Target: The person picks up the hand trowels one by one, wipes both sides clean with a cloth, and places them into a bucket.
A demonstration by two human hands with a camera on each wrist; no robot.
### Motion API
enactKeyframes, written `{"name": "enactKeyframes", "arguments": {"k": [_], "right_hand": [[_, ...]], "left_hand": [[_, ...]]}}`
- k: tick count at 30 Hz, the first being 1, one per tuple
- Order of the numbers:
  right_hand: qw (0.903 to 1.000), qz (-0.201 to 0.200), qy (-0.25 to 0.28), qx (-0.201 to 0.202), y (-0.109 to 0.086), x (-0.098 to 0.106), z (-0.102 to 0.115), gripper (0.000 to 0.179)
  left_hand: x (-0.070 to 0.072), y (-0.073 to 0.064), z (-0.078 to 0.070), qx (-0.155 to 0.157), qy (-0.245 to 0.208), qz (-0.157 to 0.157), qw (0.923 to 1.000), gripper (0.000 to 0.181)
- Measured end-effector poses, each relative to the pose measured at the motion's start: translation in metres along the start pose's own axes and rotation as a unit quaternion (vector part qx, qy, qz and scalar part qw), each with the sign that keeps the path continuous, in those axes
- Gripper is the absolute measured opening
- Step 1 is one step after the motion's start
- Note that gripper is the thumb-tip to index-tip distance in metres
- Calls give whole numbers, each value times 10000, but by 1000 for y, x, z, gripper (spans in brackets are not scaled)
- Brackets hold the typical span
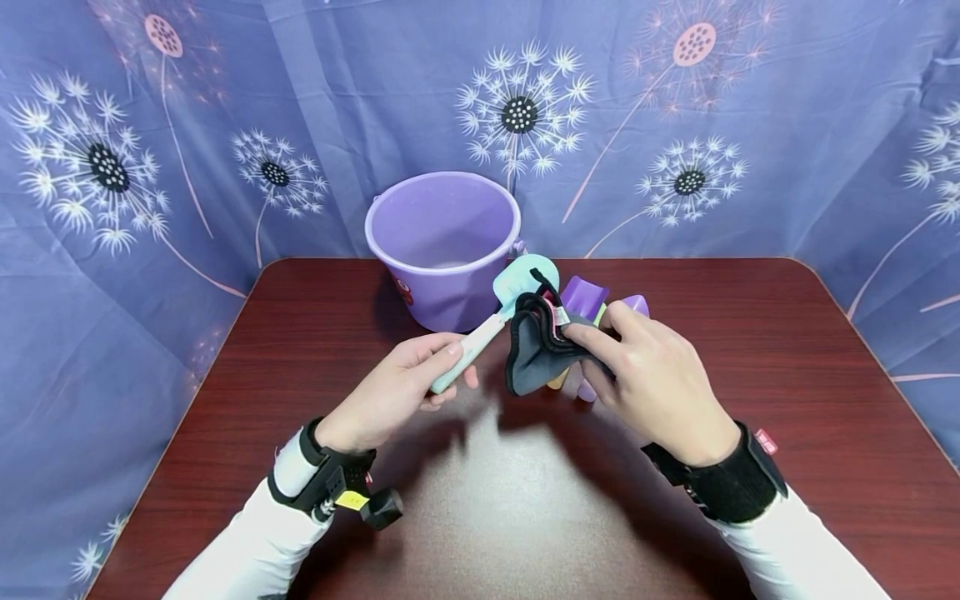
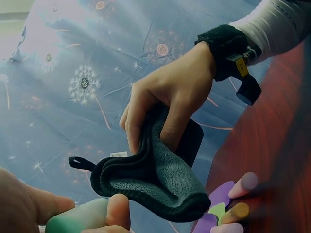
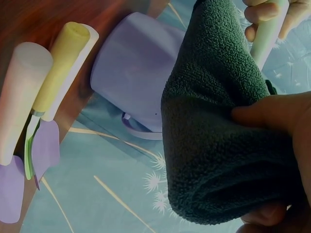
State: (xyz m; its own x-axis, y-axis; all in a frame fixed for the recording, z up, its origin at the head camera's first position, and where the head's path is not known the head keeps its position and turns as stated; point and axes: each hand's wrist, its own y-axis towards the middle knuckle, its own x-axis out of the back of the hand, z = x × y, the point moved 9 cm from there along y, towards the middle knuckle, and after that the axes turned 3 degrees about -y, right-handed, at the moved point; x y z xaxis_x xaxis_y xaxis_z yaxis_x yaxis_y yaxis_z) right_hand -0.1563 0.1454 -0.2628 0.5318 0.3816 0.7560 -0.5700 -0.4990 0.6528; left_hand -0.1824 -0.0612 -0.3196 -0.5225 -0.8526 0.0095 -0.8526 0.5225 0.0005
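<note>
Because the left hand (image 1: pixel 397 383) grips the turquoise tool (image 1: pixel 489 332) by its handle, we judge its broad head is left free; the right hand (image 1: pixel 663 383) pinches the folded grey cloth (image 1: pixel 534 362) near it, above the table (image 1: pixel 517 508).

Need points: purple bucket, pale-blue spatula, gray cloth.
Purple bucket (image 1: pixel 453 298): head view, outer front wall.
Pale-blue spatula (image 1: pixel 487 332): head view, upper handle.
Gray cloth (image 3: pixel 209 121): right wrist view, middle of its fuzzy surface.
</note>
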Motion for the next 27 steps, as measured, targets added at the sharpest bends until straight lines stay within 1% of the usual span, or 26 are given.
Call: {"name": "enactKeyframes", "arguments": {"k": [3, 7, 12, 15, 18, 21, 24, 27], "right_hand": [[9999, 101, -15, 20, 0, -1, 0, 31], [9998, 197, -39, 20, -1, -2, 0, 32], [9996, 257, -70, -7, -1, -2, 0, 33], [9996, 252, -88, -26, -1, -1, 0, 33], [9997, 207, -103, -42, 0, 0, 0, 33], [9997, 167, -136, -83, 0, 2, -2, 33], [9995, 189, -173, -177, 0, 4, -5, 34], [9991, 209, -229, -273, 0, 6, -10, 34]], "left_hand": [[0, 1, 0, -17, 180, -6, 9998, 32], [0, 0, 1, 33, 362, -60, 9993, 28], [2, -2, 1, 124, 568, -166, 9982, 26], [2, -3, 0, 85, 764, -219, 9968, 25], [4, -4, -4, -47, 1211, -301, 9922, 23], [5, -3, -7, -214, 1696, -372, 9846, 22], [4, -3, -7, -323, 1958, -371, 9794, 22], [4, -3, -7, -390, 2104, -369, 9761, 22]]}}
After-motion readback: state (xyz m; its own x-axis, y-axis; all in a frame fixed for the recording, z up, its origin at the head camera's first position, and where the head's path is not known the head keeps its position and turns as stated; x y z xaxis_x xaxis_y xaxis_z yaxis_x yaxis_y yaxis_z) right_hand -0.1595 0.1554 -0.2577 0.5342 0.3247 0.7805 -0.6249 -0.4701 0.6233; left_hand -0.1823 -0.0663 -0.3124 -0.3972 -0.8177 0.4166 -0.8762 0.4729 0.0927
